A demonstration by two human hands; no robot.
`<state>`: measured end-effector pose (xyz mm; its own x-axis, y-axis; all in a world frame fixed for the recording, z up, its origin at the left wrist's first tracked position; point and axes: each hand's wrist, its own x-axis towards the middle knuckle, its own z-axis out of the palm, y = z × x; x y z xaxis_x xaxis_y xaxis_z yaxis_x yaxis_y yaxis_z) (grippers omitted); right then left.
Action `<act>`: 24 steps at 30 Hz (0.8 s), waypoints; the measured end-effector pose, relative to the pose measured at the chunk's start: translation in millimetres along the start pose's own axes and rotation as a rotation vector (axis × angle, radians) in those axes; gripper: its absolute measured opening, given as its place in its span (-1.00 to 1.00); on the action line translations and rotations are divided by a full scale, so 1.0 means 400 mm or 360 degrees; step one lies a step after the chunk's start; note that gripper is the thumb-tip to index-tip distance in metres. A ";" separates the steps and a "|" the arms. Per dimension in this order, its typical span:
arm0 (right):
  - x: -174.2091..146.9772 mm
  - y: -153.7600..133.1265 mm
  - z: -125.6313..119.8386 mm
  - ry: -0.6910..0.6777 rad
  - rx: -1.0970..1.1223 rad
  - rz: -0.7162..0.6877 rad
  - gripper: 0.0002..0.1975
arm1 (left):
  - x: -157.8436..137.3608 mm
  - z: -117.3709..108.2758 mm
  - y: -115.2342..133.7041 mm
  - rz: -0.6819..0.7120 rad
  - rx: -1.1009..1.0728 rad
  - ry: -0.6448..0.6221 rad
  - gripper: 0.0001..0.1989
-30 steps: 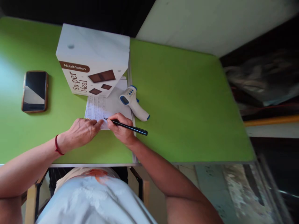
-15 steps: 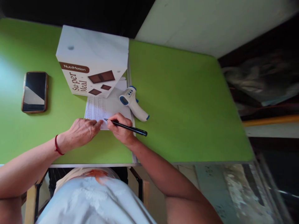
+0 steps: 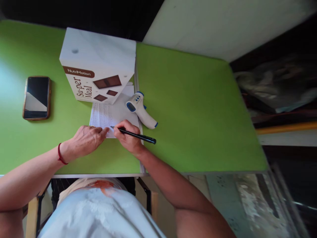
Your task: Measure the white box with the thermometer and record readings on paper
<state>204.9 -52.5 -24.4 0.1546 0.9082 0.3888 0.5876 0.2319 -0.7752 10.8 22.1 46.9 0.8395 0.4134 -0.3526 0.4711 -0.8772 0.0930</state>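
Observation:
My right hand [image 3: 129, 136] grips a black pen [image 3: 138, 135], its tip on or just above a sheet of paper [image 3: 121, 109]. Rows of small handwriting cover the left part of the sheet. Lying across the lower left edge of the paper, my left hand [image 3: 88, 139] is open and palm down, with the forefinger stretched toward the pen tip. A white box [image 3: 99, 66] printed "NutriMotion Super Meal" stands on the sheet's far end and hides it there. Beside my right hand, a white and blue infrared thermometer [image 3: 141, 109] lies partly on the paper.
A phone in a brown case [image 3: 37, 97] lies at the left of the green folding table [image 3: 198, 115], whose seam runs under the thermometer. A pale wall [image 3: 210, 26] borders the far side. At the right are a shelf and a plastic bag [image 3: 277, 86].
The view has shifted very slightly. Both hands, the pen, the paper and the other things keep their places.

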 end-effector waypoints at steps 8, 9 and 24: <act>0.003 0.001 0.000 -0.0004 0.0030 0.0014 -0.80 | 0.000 0.017 -0.008 -0.0004 -0.0096 0.0088 -0.63; 0.002 0.002 0.001 0.0007 0.0040 0.0008 -0.80 | 0.000 0.018 -0.009 -0.0004 -0.0093 0.0085 -0.63; 0.004 0.001 0.004 0.0025 -0.0009 0.0008 -0.81 | 0.002 0.025 -0.014 0.0015 -0.0064 0.0095 -0.61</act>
<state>204.4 -50.4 -24.9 0.1701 0.9038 0.3928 0.5912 0.2253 -0.7744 6.0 24.6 36.8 0.8581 0.4199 -0.2954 0.4725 -0.8711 0.1341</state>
